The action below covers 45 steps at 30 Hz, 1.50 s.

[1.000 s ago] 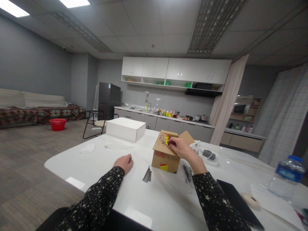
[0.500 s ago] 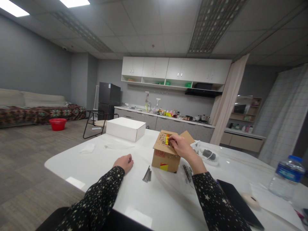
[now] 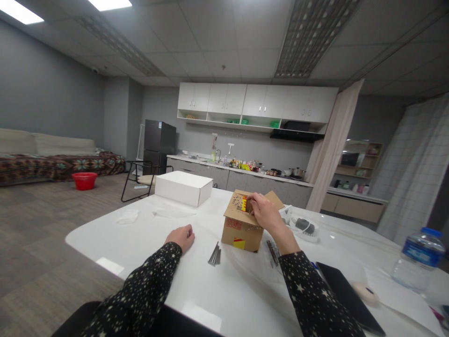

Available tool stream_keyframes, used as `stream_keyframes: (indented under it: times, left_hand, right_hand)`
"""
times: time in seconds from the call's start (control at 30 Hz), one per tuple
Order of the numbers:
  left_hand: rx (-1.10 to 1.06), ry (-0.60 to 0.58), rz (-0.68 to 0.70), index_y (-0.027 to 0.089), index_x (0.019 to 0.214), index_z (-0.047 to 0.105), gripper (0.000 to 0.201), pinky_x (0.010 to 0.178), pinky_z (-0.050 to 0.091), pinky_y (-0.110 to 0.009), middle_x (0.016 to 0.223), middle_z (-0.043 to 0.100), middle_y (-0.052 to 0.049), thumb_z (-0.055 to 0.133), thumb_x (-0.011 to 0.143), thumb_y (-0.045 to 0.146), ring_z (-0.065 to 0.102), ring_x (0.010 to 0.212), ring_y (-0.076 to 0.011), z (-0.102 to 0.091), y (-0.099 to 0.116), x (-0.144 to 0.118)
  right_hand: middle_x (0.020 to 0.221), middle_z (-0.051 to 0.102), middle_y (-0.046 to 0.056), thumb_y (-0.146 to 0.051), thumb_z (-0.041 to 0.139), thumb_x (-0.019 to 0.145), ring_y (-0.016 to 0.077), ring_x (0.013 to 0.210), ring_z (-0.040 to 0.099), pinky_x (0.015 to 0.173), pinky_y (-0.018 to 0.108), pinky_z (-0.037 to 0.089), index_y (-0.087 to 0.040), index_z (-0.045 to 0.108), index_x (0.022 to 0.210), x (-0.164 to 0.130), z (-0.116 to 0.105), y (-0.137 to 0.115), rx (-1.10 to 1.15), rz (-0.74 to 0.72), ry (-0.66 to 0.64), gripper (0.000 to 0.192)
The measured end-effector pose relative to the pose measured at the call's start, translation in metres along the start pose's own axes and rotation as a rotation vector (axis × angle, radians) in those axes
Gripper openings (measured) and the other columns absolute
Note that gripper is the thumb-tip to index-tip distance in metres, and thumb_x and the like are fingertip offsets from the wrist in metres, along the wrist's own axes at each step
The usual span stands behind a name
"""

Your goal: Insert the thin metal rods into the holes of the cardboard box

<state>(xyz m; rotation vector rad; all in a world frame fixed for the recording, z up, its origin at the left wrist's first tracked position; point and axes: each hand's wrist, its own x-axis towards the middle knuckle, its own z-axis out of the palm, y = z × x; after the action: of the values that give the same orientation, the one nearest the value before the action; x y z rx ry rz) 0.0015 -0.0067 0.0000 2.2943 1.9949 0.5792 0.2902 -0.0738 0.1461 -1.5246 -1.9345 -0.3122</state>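
i see the right hand (image 3: pixel 265 211), fingers bent, at the opening of the cardboard box (image 3: pixel 242 230) on the white table (image 3: pixel 119 241); i cannot tell its grip. the left hand (image 3: pixel 180 238) rests half curled near the nails (image 3: pixel 214 255), grip also unclear.

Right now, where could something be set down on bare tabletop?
Bare: glossy white tabletop between the crumpled white tissue and left starry black sleeve; also nearer than the slim grey metal pieces. Crowded: from the brown cardboard box to the flat black tablet.
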Motion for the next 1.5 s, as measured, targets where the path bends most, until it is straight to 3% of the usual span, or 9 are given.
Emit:
stream_keyframes:
  times: [0.23,0.43,0.57,0.73,0.93,1.07,1.27,1.37,1.5]
  left_hand:
    - [-0.002,0.007,0.005,0.022,0.081,0.055,0.018,0.066,0.039,-0.028,0.077,0.064,-0.004,0.043,0.082,0.035,0.059,0.074,-0.0189,0.002,-0.002,0.001]
    - [0.002,0.007,0.013,0.022,0.081,0.055,0.018,0.066,0.039,-0.029,0.078,0.065,-0.005,0.042,0.082,0.035,0.059,0.075,-0.0195,0.003,-0.004,0.002]
    - [0.004,0.003,0.013,0.022,0.082,0.055,0.019,0.067,0.040,-0.029,0.079,0.065,-0.005,0.041,0.082,0.035,0.060,0.076,-0.0199,0.003,-0.003,0.002]
    - [0.018,-0.004,0.004,0.022,0.082,0.056,0.020,0.067,0.040,-0.029,0.079,0.065,-0.005,0.041,0.082,0.035,0.060,0.076,-0.0201,0.002,-0.003,0.002]
    - [0.027,0.001,0.002,0.022,0.083,0.056,0.019,0.068,0.040,-0.029,0.080,0.066,-0.005,0.042,0.082,0.035,0.061,0.078,-0.0199,0.002,-0.003,0.001]
    - [0.026,0.006,-0.001,0.022,0.083,0.056,0.020,0.068,0.041,-0.029,0.081,0.066,-0.005,0.041,0.082,0.035,0.061,0.077,-0.0201,0.003,-0.003,0.001]
    - [0.021,-0.001,-0.001,0.022,0.083,0.057,0.020,0.068,0.042,-0.030,0.080,0.066,-0.006,0.042,0.082,0.035,0.061,0.078,-0.0204,0.003,-0.003,0.001]
    - [0.023,-0.003,-0.005,0.022,0.083,0.057,0.019,0.069,0.042,-0.030,0.081,0.066,-0.006,0.042,0.082,0.034,0.061,0.078,-0.0208,0.002,-0.002,0.000]
    - [0.019,-0.004,-0.005,0.022,0.084,0.057,0.020,0.069,0.042,-0.031,0.081,0.066,-0.006,0.041,0.082,0.034,0.061,0.079,-0.0212,0.000,-0.001,0.000]
  right_hand:
    - [0.105,0.058,0.006,-0.022,0.033,0.093,0.0128,0.067,0.057,0.068,0.026,0.040,-0.021,0.057,0.102,-0.001,-0.006,-0.001,0.025,0.010,0.061,0.026]
    - [0.100,0.060,0.007,-0.022,0.036,0.092,0.0180,0.087,0.058,0.077,0.028,0.042,-0.019,0.059,0.100,0.000,-0.016,-0.001,0.132,-0.083,0.142,0.024]
    - [0.097,0.063,0.007,-0.023,0.040,0.091,0.0171,0.084,0.059,0.075,0.028,0.044,-0.018,0.059,0.098,-0.001,-0.018,-0.010,0.301,-0.172,0.190,0.021]
    - [0.087,0.066,0.004,-0.025,0.047,0.089,0.0145,0.075,0.060,0.071,0.027,0.046,-0.019,0.062,0.094,-0.010,-0.021,-0.030,0.453,-0.259,0.099,0.017]
    - [0.091,0.067,0.004,-0.018,0.047,0.088,0.0138,0.078,0.060,0.070,0.026,0.046,-0.019,0.063,0.094,-0.031,-0.025,-0.053,0.449,-0.339,-0.045,0.017]
    - [0.093,0.067,0.004,-0.013,0.045,0.088,0.0151,0.086,0.061,0.076,0.027,0.046,-0.019,0.062,0.095,-0.052,-0.009,-0.056,0.401,-0.419,-0.137,0.019]
    - [0.093,0.065,0.007,-0.007,0.042,0.088,0.0174,0.087,0.061,0.072,0.027,0.048,-0.018,0.060,0.099,-0.088,0.038,-0.036,0.105,-0.581,-0.201,0.024]
    - [0.090,0.065,0.006,-0.004,0.042,0.087,0.0170,0.081,0.061,0.066,0.026,0.047,-0.018,0.060,0.096,-0.098,0.056,-0.024,-0.023,-0.601,-0.227,0.024]
    - [0.086,0.065,0.005,-0.004,0.044,0.087,0.0159,0.079,0.061,0.066,0.025,0.046,-0.018,0.060,0.094,-0.101,0.066,-0.019,-0.034,-0.581,-0.247,0.022]
